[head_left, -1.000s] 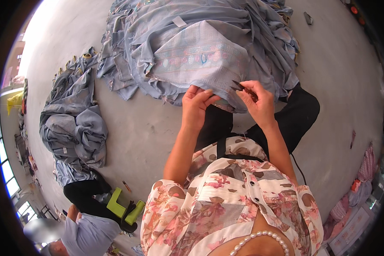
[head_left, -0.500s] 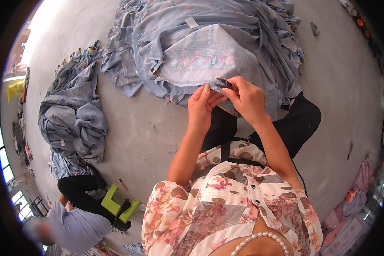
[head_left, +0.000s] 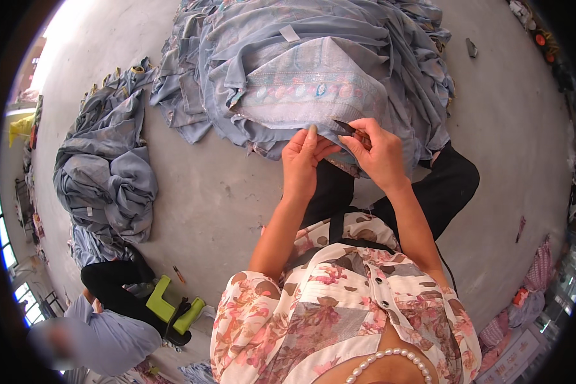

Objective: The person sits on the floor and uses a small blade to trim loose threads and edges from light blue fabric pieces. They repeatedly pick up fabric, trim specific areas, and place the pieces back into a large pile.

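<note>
A large heap of grey-blue embroidered cloth (head_left: 307,93) spreads in front of me, its patterned panel facing up. My left hand (head_left: 301,160) pinches the near edge of that panel between thumb and fingers. Just to its right, my right hand (head_left: 384,157) is closed around small dark thread snips (head_left: 344,126). Their blades point left and lie over the cloth's hem, close to my left fingertips. Whether the blades touch the cloth I cannot tell, and most of the handle is hidden by my fingers. A white label (head_left: 289,32) shows higher up on the heap.
Another grey-blue cloth pile (head_left: 109,173) lies on the concrete floor at left. Below it a person (head_left: 112,333) sits beside a lime-green seat (head_left: 163,299). A small tool (head_left: 179,274) lies near them. Bundles of pink cloth (head_left: 536,265) are at the far right.
My right hand has shifted slightly right and down, and the snips' blades now show more clearly. My left hand keeps its pinch on the cloth edge. The view has shifted a little.
</note>
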Available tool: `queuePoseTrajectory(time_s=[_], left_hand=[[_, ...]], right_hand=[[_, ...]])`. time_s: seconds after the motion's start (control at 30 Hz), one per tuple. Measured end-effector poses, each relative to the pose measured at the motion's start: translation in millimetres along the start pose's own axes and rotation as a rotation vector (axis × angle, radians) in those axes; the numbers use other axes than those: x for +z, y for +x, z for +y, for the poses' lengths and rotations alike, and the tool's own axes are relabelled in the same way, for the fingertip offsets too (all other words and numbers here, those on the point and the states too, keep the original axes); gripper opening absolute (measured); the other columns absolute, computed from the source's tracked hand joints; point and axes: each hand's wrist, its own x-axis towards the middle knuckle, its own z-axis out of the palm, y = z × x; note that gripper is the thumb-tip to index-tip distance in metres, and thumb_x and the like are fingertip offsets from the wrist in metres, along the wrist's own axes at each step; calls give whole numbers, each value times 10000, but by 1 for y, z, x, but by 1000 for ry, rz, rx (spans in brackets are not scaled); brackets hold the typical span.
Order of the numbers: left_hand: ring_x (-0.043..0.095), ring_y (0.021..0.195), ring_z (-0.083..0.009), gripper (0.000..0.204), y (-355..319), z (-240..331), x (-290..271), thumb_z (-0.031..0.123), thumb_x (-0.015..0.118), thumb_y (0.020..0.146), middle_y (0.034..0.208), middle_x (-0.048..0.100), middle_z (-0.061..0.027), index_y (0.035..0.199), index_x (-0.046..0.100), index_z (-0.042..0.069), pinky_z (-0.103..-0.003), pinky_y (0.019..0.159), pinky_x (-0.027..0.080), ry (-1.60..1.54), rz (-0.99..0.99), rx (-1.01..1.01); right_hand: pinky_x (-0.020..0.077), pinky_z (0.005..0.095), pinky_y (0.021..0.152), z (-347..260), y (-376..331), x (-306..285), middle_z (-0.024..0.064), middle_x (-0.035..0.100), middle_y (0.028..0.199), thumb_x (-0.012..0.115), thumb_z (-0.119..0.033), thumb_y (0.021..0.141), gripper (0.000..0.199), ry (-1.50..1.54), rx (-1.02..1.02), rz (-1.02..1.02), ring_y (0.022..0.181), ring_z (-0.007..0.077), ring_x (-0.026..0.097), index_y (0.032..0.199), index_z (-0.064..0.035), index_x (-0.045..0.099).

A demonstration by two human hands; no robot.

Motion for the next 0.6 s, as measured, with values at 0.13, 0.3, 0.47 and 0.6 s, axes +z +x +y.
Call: queuePoseTrajectory(time_s=[0.13,0.3,0.47,0.6], left_hand=[[662,867,-204,222,-2,-2,-2,176,479,965,974,659,-127,1013,577,-18,-346,785,551,80,0,20],[657,874,-229,204,1,-1,-8,166,477,956,969,653,-125,1021,562,-8,-380,794,552,-106,-8,-40],[659,828,-226,181,3,-4,-9,180,501,948,905,653,-118,969,550,7,-388,758,564,-244,-7,-94],[661,814,-224,168,4,-5,-9,180,502,949,893,652,-115,949,535,15,-383,745,568,-234,-5,-95]], right_hand=[[454,278,496,-1,7,6,52,604,647,732,-205,779,253,-119,-124,24,541,145,584,903,-49,577],[400,192,505,4,2,-3,2,549,625,710,-139,816,207,360,181,199,559,30,462,948,-26,596],[419,210,505,20,-26,-6,28,577,637,720,-179,810,231,176,163,81,537,60,501,921,-24,588],[442,214,551,16,-26,-3,39,622,708,708,-158,822,227,186,149,9,609,73,552,938,-14,575]])
